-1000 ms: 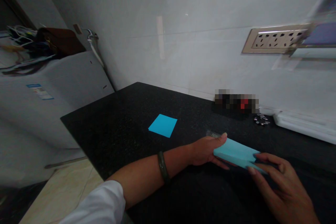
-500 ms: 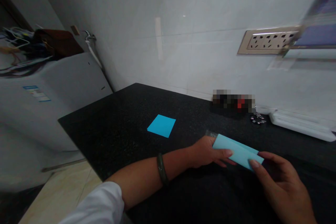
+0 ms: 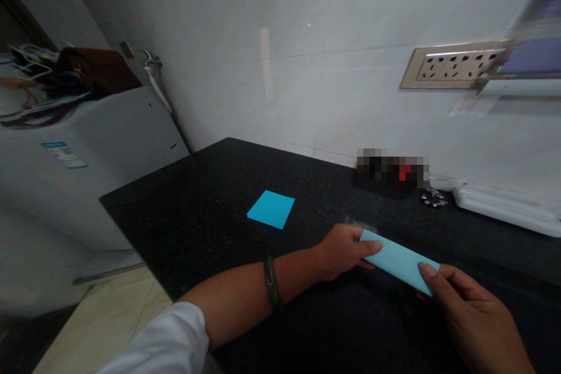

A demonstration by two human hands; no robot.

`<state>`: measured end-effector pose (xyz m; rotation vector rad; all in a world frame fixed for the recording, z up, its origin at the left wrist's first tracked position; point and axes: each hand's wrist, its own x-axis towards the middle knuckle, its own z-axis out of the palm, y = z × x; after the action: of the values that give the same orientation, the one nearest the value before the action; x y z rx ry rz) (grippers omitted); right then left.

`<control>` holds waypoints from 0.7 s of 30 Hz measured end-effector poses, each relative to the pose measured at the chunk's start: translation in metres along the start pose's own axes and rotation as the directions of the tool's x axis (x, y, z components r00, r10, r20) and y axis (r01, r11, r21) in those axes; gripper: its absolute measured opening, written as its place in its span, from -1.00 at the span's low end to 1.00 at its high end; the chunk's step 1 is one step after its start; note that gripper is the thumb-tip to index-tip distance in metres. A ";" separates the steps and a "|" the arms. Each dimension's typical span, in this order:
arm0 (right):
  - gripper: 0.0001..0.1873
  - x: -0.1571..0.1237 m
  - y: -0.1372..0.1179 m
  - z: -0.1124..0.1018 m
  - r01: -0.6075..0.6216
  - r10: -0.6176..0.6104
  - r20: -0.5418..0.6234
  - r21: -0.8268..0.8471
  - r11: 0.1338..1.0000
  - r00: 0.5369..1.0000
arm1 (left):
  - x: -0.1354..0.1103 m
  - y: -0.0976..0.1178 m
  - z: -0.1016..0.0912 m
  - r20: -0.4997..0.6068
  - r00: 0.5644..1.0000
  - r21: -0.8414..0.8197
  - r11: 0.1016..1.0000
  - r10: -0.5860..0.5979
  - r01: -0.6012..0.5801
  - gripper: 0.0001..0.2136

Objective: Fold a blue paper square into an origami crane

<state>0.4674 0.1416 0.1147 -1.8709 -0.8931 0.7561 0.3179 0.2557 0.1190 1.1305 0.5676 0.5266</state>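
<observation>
A folded light blue paper strip (image 3: 397, 260) lies across the black counter (image 3: 205, 210) in front of me. My left hand (image 3: 342, 250) pinches its left end with thumb on top; a dark bangle sits on that wrist. My right hand (image 3: 471, 315) grips the strip's right end with the thumb pressed on it. A second, brighter blue square of paper (image 3: 272, 209) lies flat on the counter to the left, apart from both hands.
A white tiled wall with a metal socket panel (image 3: 451, 65) rises behind the counter. A white tray-like object (image 3: 504, 210) and a small dark beaded item (image 3: 433, 197) sit at the back right. A white appliance (image 3: 87, 152) with clutter on top stands left of the counter edge.
The light blue paper has become narrower, pressed into a slimmer strip. My left thumb moved onto its left end and my right hand slid slightly lower.
</observation>
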 end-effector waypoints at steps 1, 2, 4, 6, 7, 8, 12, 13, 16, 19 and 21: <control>-0.65 0.000 0.000 0.000 -0.009 0.009 -0.004 0.006 1.000 1.000 | 0.000 0.000 0.000 -0.004 1.000 -0.001 1.000 -0.004 0.004 -0.72; -0.64 0.000 -0.001 0.000 -0.019 0.019 -0.006 0.013 1.000 1.000 | 0.001 -0.001 0.000 -0.007 1.000 -0.002 1.000 -0.007 0.007 -0.73; -0.63 -0.001 -0.002 0.000 -0.035 0.035 -0.012 0.010 0.999 0.999 | 0.001 -0.002 -0.001 -0.020 1.000 -0.008 1.000 -0.016 0.016 -0.74; -0.64 -0.002 -0.003 0.000 -0.035 0.035 -0.024 -0.013 0.999 0.999 | 0.002 -0.003 -0.002 -0.034 0.999 -0.020 0.999 -0.026 0.025 -0.74; -0.64 -0.002 -0.003 0.000 -0.035 0.034 -0.026 -0.022 0.999 0.999 | 0.002 -0.004 -0.002 -0.040 0.999 -0.026 0.999 -0.030 0.029 -0.74; -0.64 -0.002 -0.004 0.001 -0.034 0.034 -0.026 -0.023 0.999 0.999 | 0.002 -0.004 -0.002 -0.044 0.998 -0.031 0.999 -0.035 0.033 -0.75; -0.65 -0.002 -0.005 0.002 -0.055 0.055 -0.006 0.008 0.998 0.998 | 0.003 -0.006 -0.002 -0.054 0.998 -0.027 0.999 -0.040 0.039 -0.75; -0.65 -0.002 -0.005 0.003 -0.059 0.059 -0.009 0.011 0.998 0.998 | 0.003 -0.006 -0.002 -0.053 0.998 -0.026 0.999 -0.038 0.036 -0.75; -0.67 -0.003 -0.008 0.004 -0.058 0.059 -0.033 0.010 0.998 0.998 | 0.004 -0.007 -0.002 -0.056 0.998 -0.028 0.999 -0.037 0.035 -0.76; -0.67 -0.003 -0.009 0.004 -0.053 0.053 -0.027 0.017 0.998 0.998 | 0.004 -0.007 -0.002 -0.063 0.997 -0.030 0.999 -0.045 0.043 -0.76; -0.67 -0.003 -0.010 0.004 -0.054 0.054 -0.020 0.016 0.998 0.998 | 0.004 -0.007 -0.001 -0.059 0.997 -0.030 0.998 -0.047 0.046 -0.76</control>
<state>0.4596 0.1446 0.1227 -1.8922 -0.8245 0.7730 0.3205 0.2567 0.1115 1.0743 0.6352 0.5284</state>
